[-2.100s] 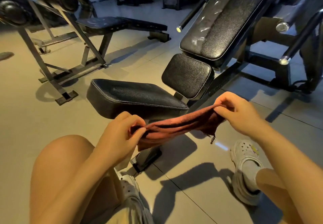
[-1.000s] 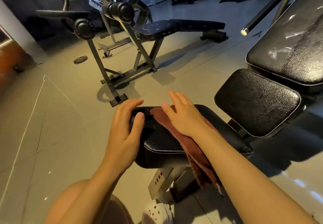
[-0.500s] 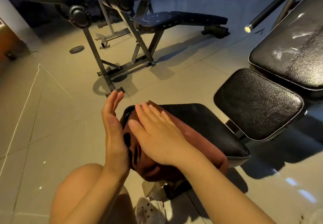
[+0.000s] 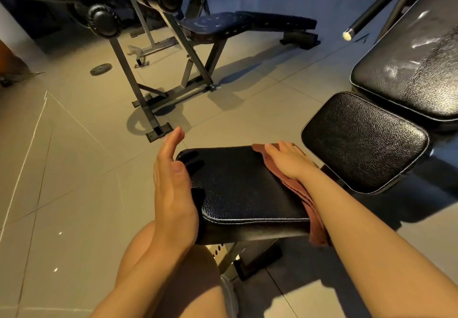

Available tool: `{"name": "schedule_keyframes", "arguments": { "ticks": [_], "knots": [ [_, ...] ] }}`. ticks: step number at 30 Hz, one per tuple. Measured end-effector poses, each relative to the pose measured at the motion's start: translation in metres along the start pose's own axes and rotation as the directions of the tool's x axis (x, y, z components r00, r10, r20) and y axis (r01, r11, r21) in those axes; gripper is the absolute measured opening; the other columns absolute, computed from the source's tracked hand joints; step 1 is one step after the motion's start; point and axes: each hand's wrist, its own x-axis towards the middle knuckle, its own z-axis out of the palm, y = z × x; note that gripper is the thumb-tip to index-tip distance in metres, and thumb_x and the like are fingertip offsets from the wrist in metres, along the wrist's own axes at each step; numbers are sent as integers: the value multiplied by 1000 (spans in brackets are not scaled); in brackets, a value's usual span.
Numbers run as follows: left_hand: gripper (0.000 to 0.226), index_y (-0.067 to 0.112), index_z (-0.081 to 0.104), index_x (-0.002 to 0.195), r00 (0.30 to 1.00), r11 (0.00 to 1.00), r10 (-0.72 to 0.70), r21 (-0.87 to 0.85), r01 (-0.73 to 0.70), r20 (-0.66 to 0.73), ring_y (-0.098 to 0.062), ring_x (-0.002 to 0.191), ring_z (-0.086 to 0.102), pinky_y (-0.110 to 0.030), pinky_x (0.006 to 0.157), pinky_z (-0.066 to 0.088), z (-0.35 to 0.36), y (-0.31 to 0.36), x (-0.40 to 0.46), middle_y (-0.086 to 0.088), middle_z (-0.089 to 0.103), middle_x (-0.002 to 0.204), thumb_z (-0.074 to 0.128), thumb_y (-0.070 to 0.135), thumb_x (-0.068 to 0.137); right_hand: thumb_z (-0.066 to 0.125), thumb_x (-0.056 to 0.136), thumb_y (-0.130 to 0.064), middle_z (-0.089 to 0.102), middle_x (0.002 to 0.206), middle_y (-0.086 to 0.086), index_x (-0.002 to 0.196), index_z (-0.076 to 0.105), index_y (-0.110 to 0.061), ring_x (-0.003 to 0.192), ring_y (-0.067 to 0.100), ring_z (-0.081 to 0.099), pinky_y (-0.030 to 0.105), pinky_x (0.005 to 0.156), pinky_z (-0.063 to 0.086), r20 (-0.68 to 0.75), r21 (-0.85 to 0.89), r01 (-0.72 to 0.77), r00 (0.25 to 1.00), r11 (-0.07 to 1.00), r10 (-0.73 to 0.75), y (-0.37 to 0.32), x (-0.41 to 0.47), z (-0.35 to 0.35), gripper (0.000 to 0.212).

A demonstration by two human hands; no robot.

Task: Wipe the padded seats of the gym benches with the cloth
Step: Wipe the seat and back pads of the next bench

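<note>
A black padded seat of a gym bench lies low in front of me. A reddish-brown cloth is draped along its right side and hangs over the front right edge. My right hand presses flat on the cloth at the seat's far right corner, fingers straight. My left hand stands edge-on against the seat's left side, fingers straight and pointing away, holding nothing. Beyond the seat sit a smaller black pad and the long backrest pad.
A second bench on a metal frame with round rollers stands across the tiled floor. A small weight plate lies on the floor at left. A bar with a pale end cap juts in from the upper right. My knee is below.
My right hand has slid the cloth from the seat's near left end across to its far right corner. My left hand stays upright at the left side.
</note>
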Motion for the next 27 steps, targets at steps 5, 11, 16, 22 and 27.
{"name": "schedule_keyframes", "arguments": {
  "ticks": [5,11,16,22,27],
  "knots": [
    [66,41,30,137,1000,999,25,-27,-25,-16,1,137,34,-4,106,21,1,-1,0,4,41,147,17,81,86,13,100,-60,2,165,6,157,5,-16,151,23,3,47,121,2,-9,-8,-16,1000,1000,16,-13,-42,2,73],
    [59,33,27,141,993,993,98,-66,-102,-66,-3,136,37,-8,106,23,1,-4,0,4,42,145,17,68,94,16,102,-54,-4,164,-2,157,0,-23,150,14,-6,40,122,-5,20,37,419,907,907,-420,-94,-128,14,65],
    [55,33,30,141,987,986,141,-76,-147,-80,-12,139,36,-22,113,27,-1,-4,-3,-3,40,148,21,65,96,19,102,-54,-3,164,-10,156,2,-31,149,7,-6,36,122,-5,-5,77,531,847,844,-532,-90,-149,15,61],
    [46,24,43,139,936,888,308,300,-347,169,-17,147,23,-50,118,19,-3,3,-1,5,40,149,33,42,99,16,98,-63,-1,164,-5,157,5,-26,150,11,-1,39,121,0,0,13,202,979,979,-202,10,-72,1,70],
    [56,23,45,140,935,886,227,341,-315,272,-17,147,23,-61,114,22,-6,3,5,1,42,150,25,57,100,21,99,-58,21,162,1,155,23,-18,146,17,23,43,121,18,-9,214,65,998,975,-65,66,-28,-2,69]
  ]
}}
